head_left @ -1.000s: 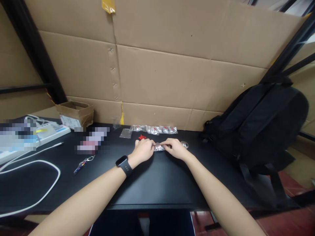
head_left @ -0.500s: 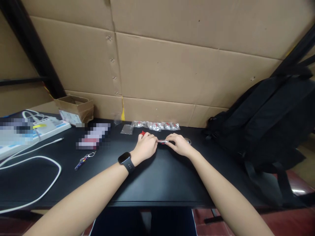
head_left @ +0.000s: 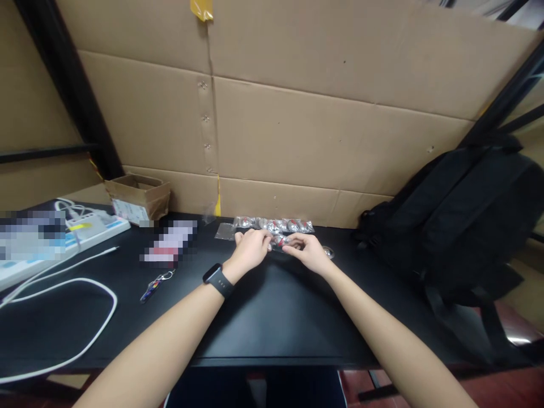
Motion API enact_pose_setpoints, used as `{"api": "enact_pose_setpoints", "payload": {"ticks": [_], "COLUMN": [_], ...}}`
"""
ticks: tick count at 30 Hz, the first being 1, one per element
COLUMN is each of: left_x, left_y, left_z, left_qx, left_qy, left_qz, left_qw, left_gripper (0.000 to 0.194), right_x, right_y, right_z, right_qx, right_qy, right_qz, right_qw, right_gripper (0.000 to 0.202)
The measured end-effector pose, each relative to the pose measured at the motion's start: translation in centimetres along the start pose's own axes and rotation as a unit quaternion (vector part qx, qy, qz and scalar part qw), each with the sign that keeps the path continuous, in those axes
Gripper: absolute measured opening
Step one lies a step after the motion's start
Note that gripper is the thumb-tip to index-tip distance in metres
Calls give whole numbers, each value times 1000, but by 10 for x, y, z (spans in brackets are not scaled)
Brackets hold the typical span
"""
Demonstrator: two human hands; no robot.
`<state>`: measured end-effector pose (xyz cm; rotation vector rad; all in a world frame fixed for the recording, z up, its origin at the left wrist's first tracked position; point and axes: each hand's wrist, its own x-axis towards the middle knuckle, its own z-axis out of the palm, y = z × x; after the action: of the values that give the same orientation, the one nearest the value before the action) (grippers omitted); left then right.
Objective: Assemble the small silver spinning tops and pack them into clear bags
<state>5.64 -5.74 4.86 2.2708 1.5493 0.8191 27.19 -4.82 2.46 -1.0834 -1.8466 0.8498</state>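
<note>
Between my two hands is a small clear plastic packet (head_left: 279,242) with a round silvery piece and a bit of red inside. My left hand (head_left: 253,249), below a black wristwatch (head_left: 217,279), pinches the packet's left end. At its right side, the thumb and fingers of my right hand (head_left: 310,253) are closed on it. Just behind, similar packets (head_left: 274,226) with silvery discs and red marks lie in a row along the cardboard. A flat clear bag (head_left: 224,231) rests left of that row. Partly hidden by my right hand is a loose silvery round piece (head_left: 328,252).
A black backpack (head_left: 463,209) leans at the right. On the left are an open cardboard box (head_left: 142,198), a white power strip (head_left: 114,228), a looped white cable (head_left: 114,306), a keychain (head_left: 155,286) and a blurred-out item (head_left: 172,243). Cardboard (head_left: 297,130) stands behind the black table (head_left: 276,317).
The packet has tilted from edge-on to show more of its face. A red thing beside my left hand is no longer visible. The camera view has tipped up slightly.
</note>
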Motion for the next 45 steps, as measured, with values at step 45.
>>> {"api": "enact_pose_setpoints", "payload": {"ticks": [45], "left_x": [8], "left_y": [-69], "left_z": [-41], "left_qx": [194], "left_qy": [-122], "left_qz": [-179], "left_qw": [957], "left_gripper": [40], "right_x": [71], "right_y": [-22], "right_z": [15], "right_qx": [-361], "right_qy": [40], "right_qz": [31], "right_qw": [931], "right_gripper": [28]}}
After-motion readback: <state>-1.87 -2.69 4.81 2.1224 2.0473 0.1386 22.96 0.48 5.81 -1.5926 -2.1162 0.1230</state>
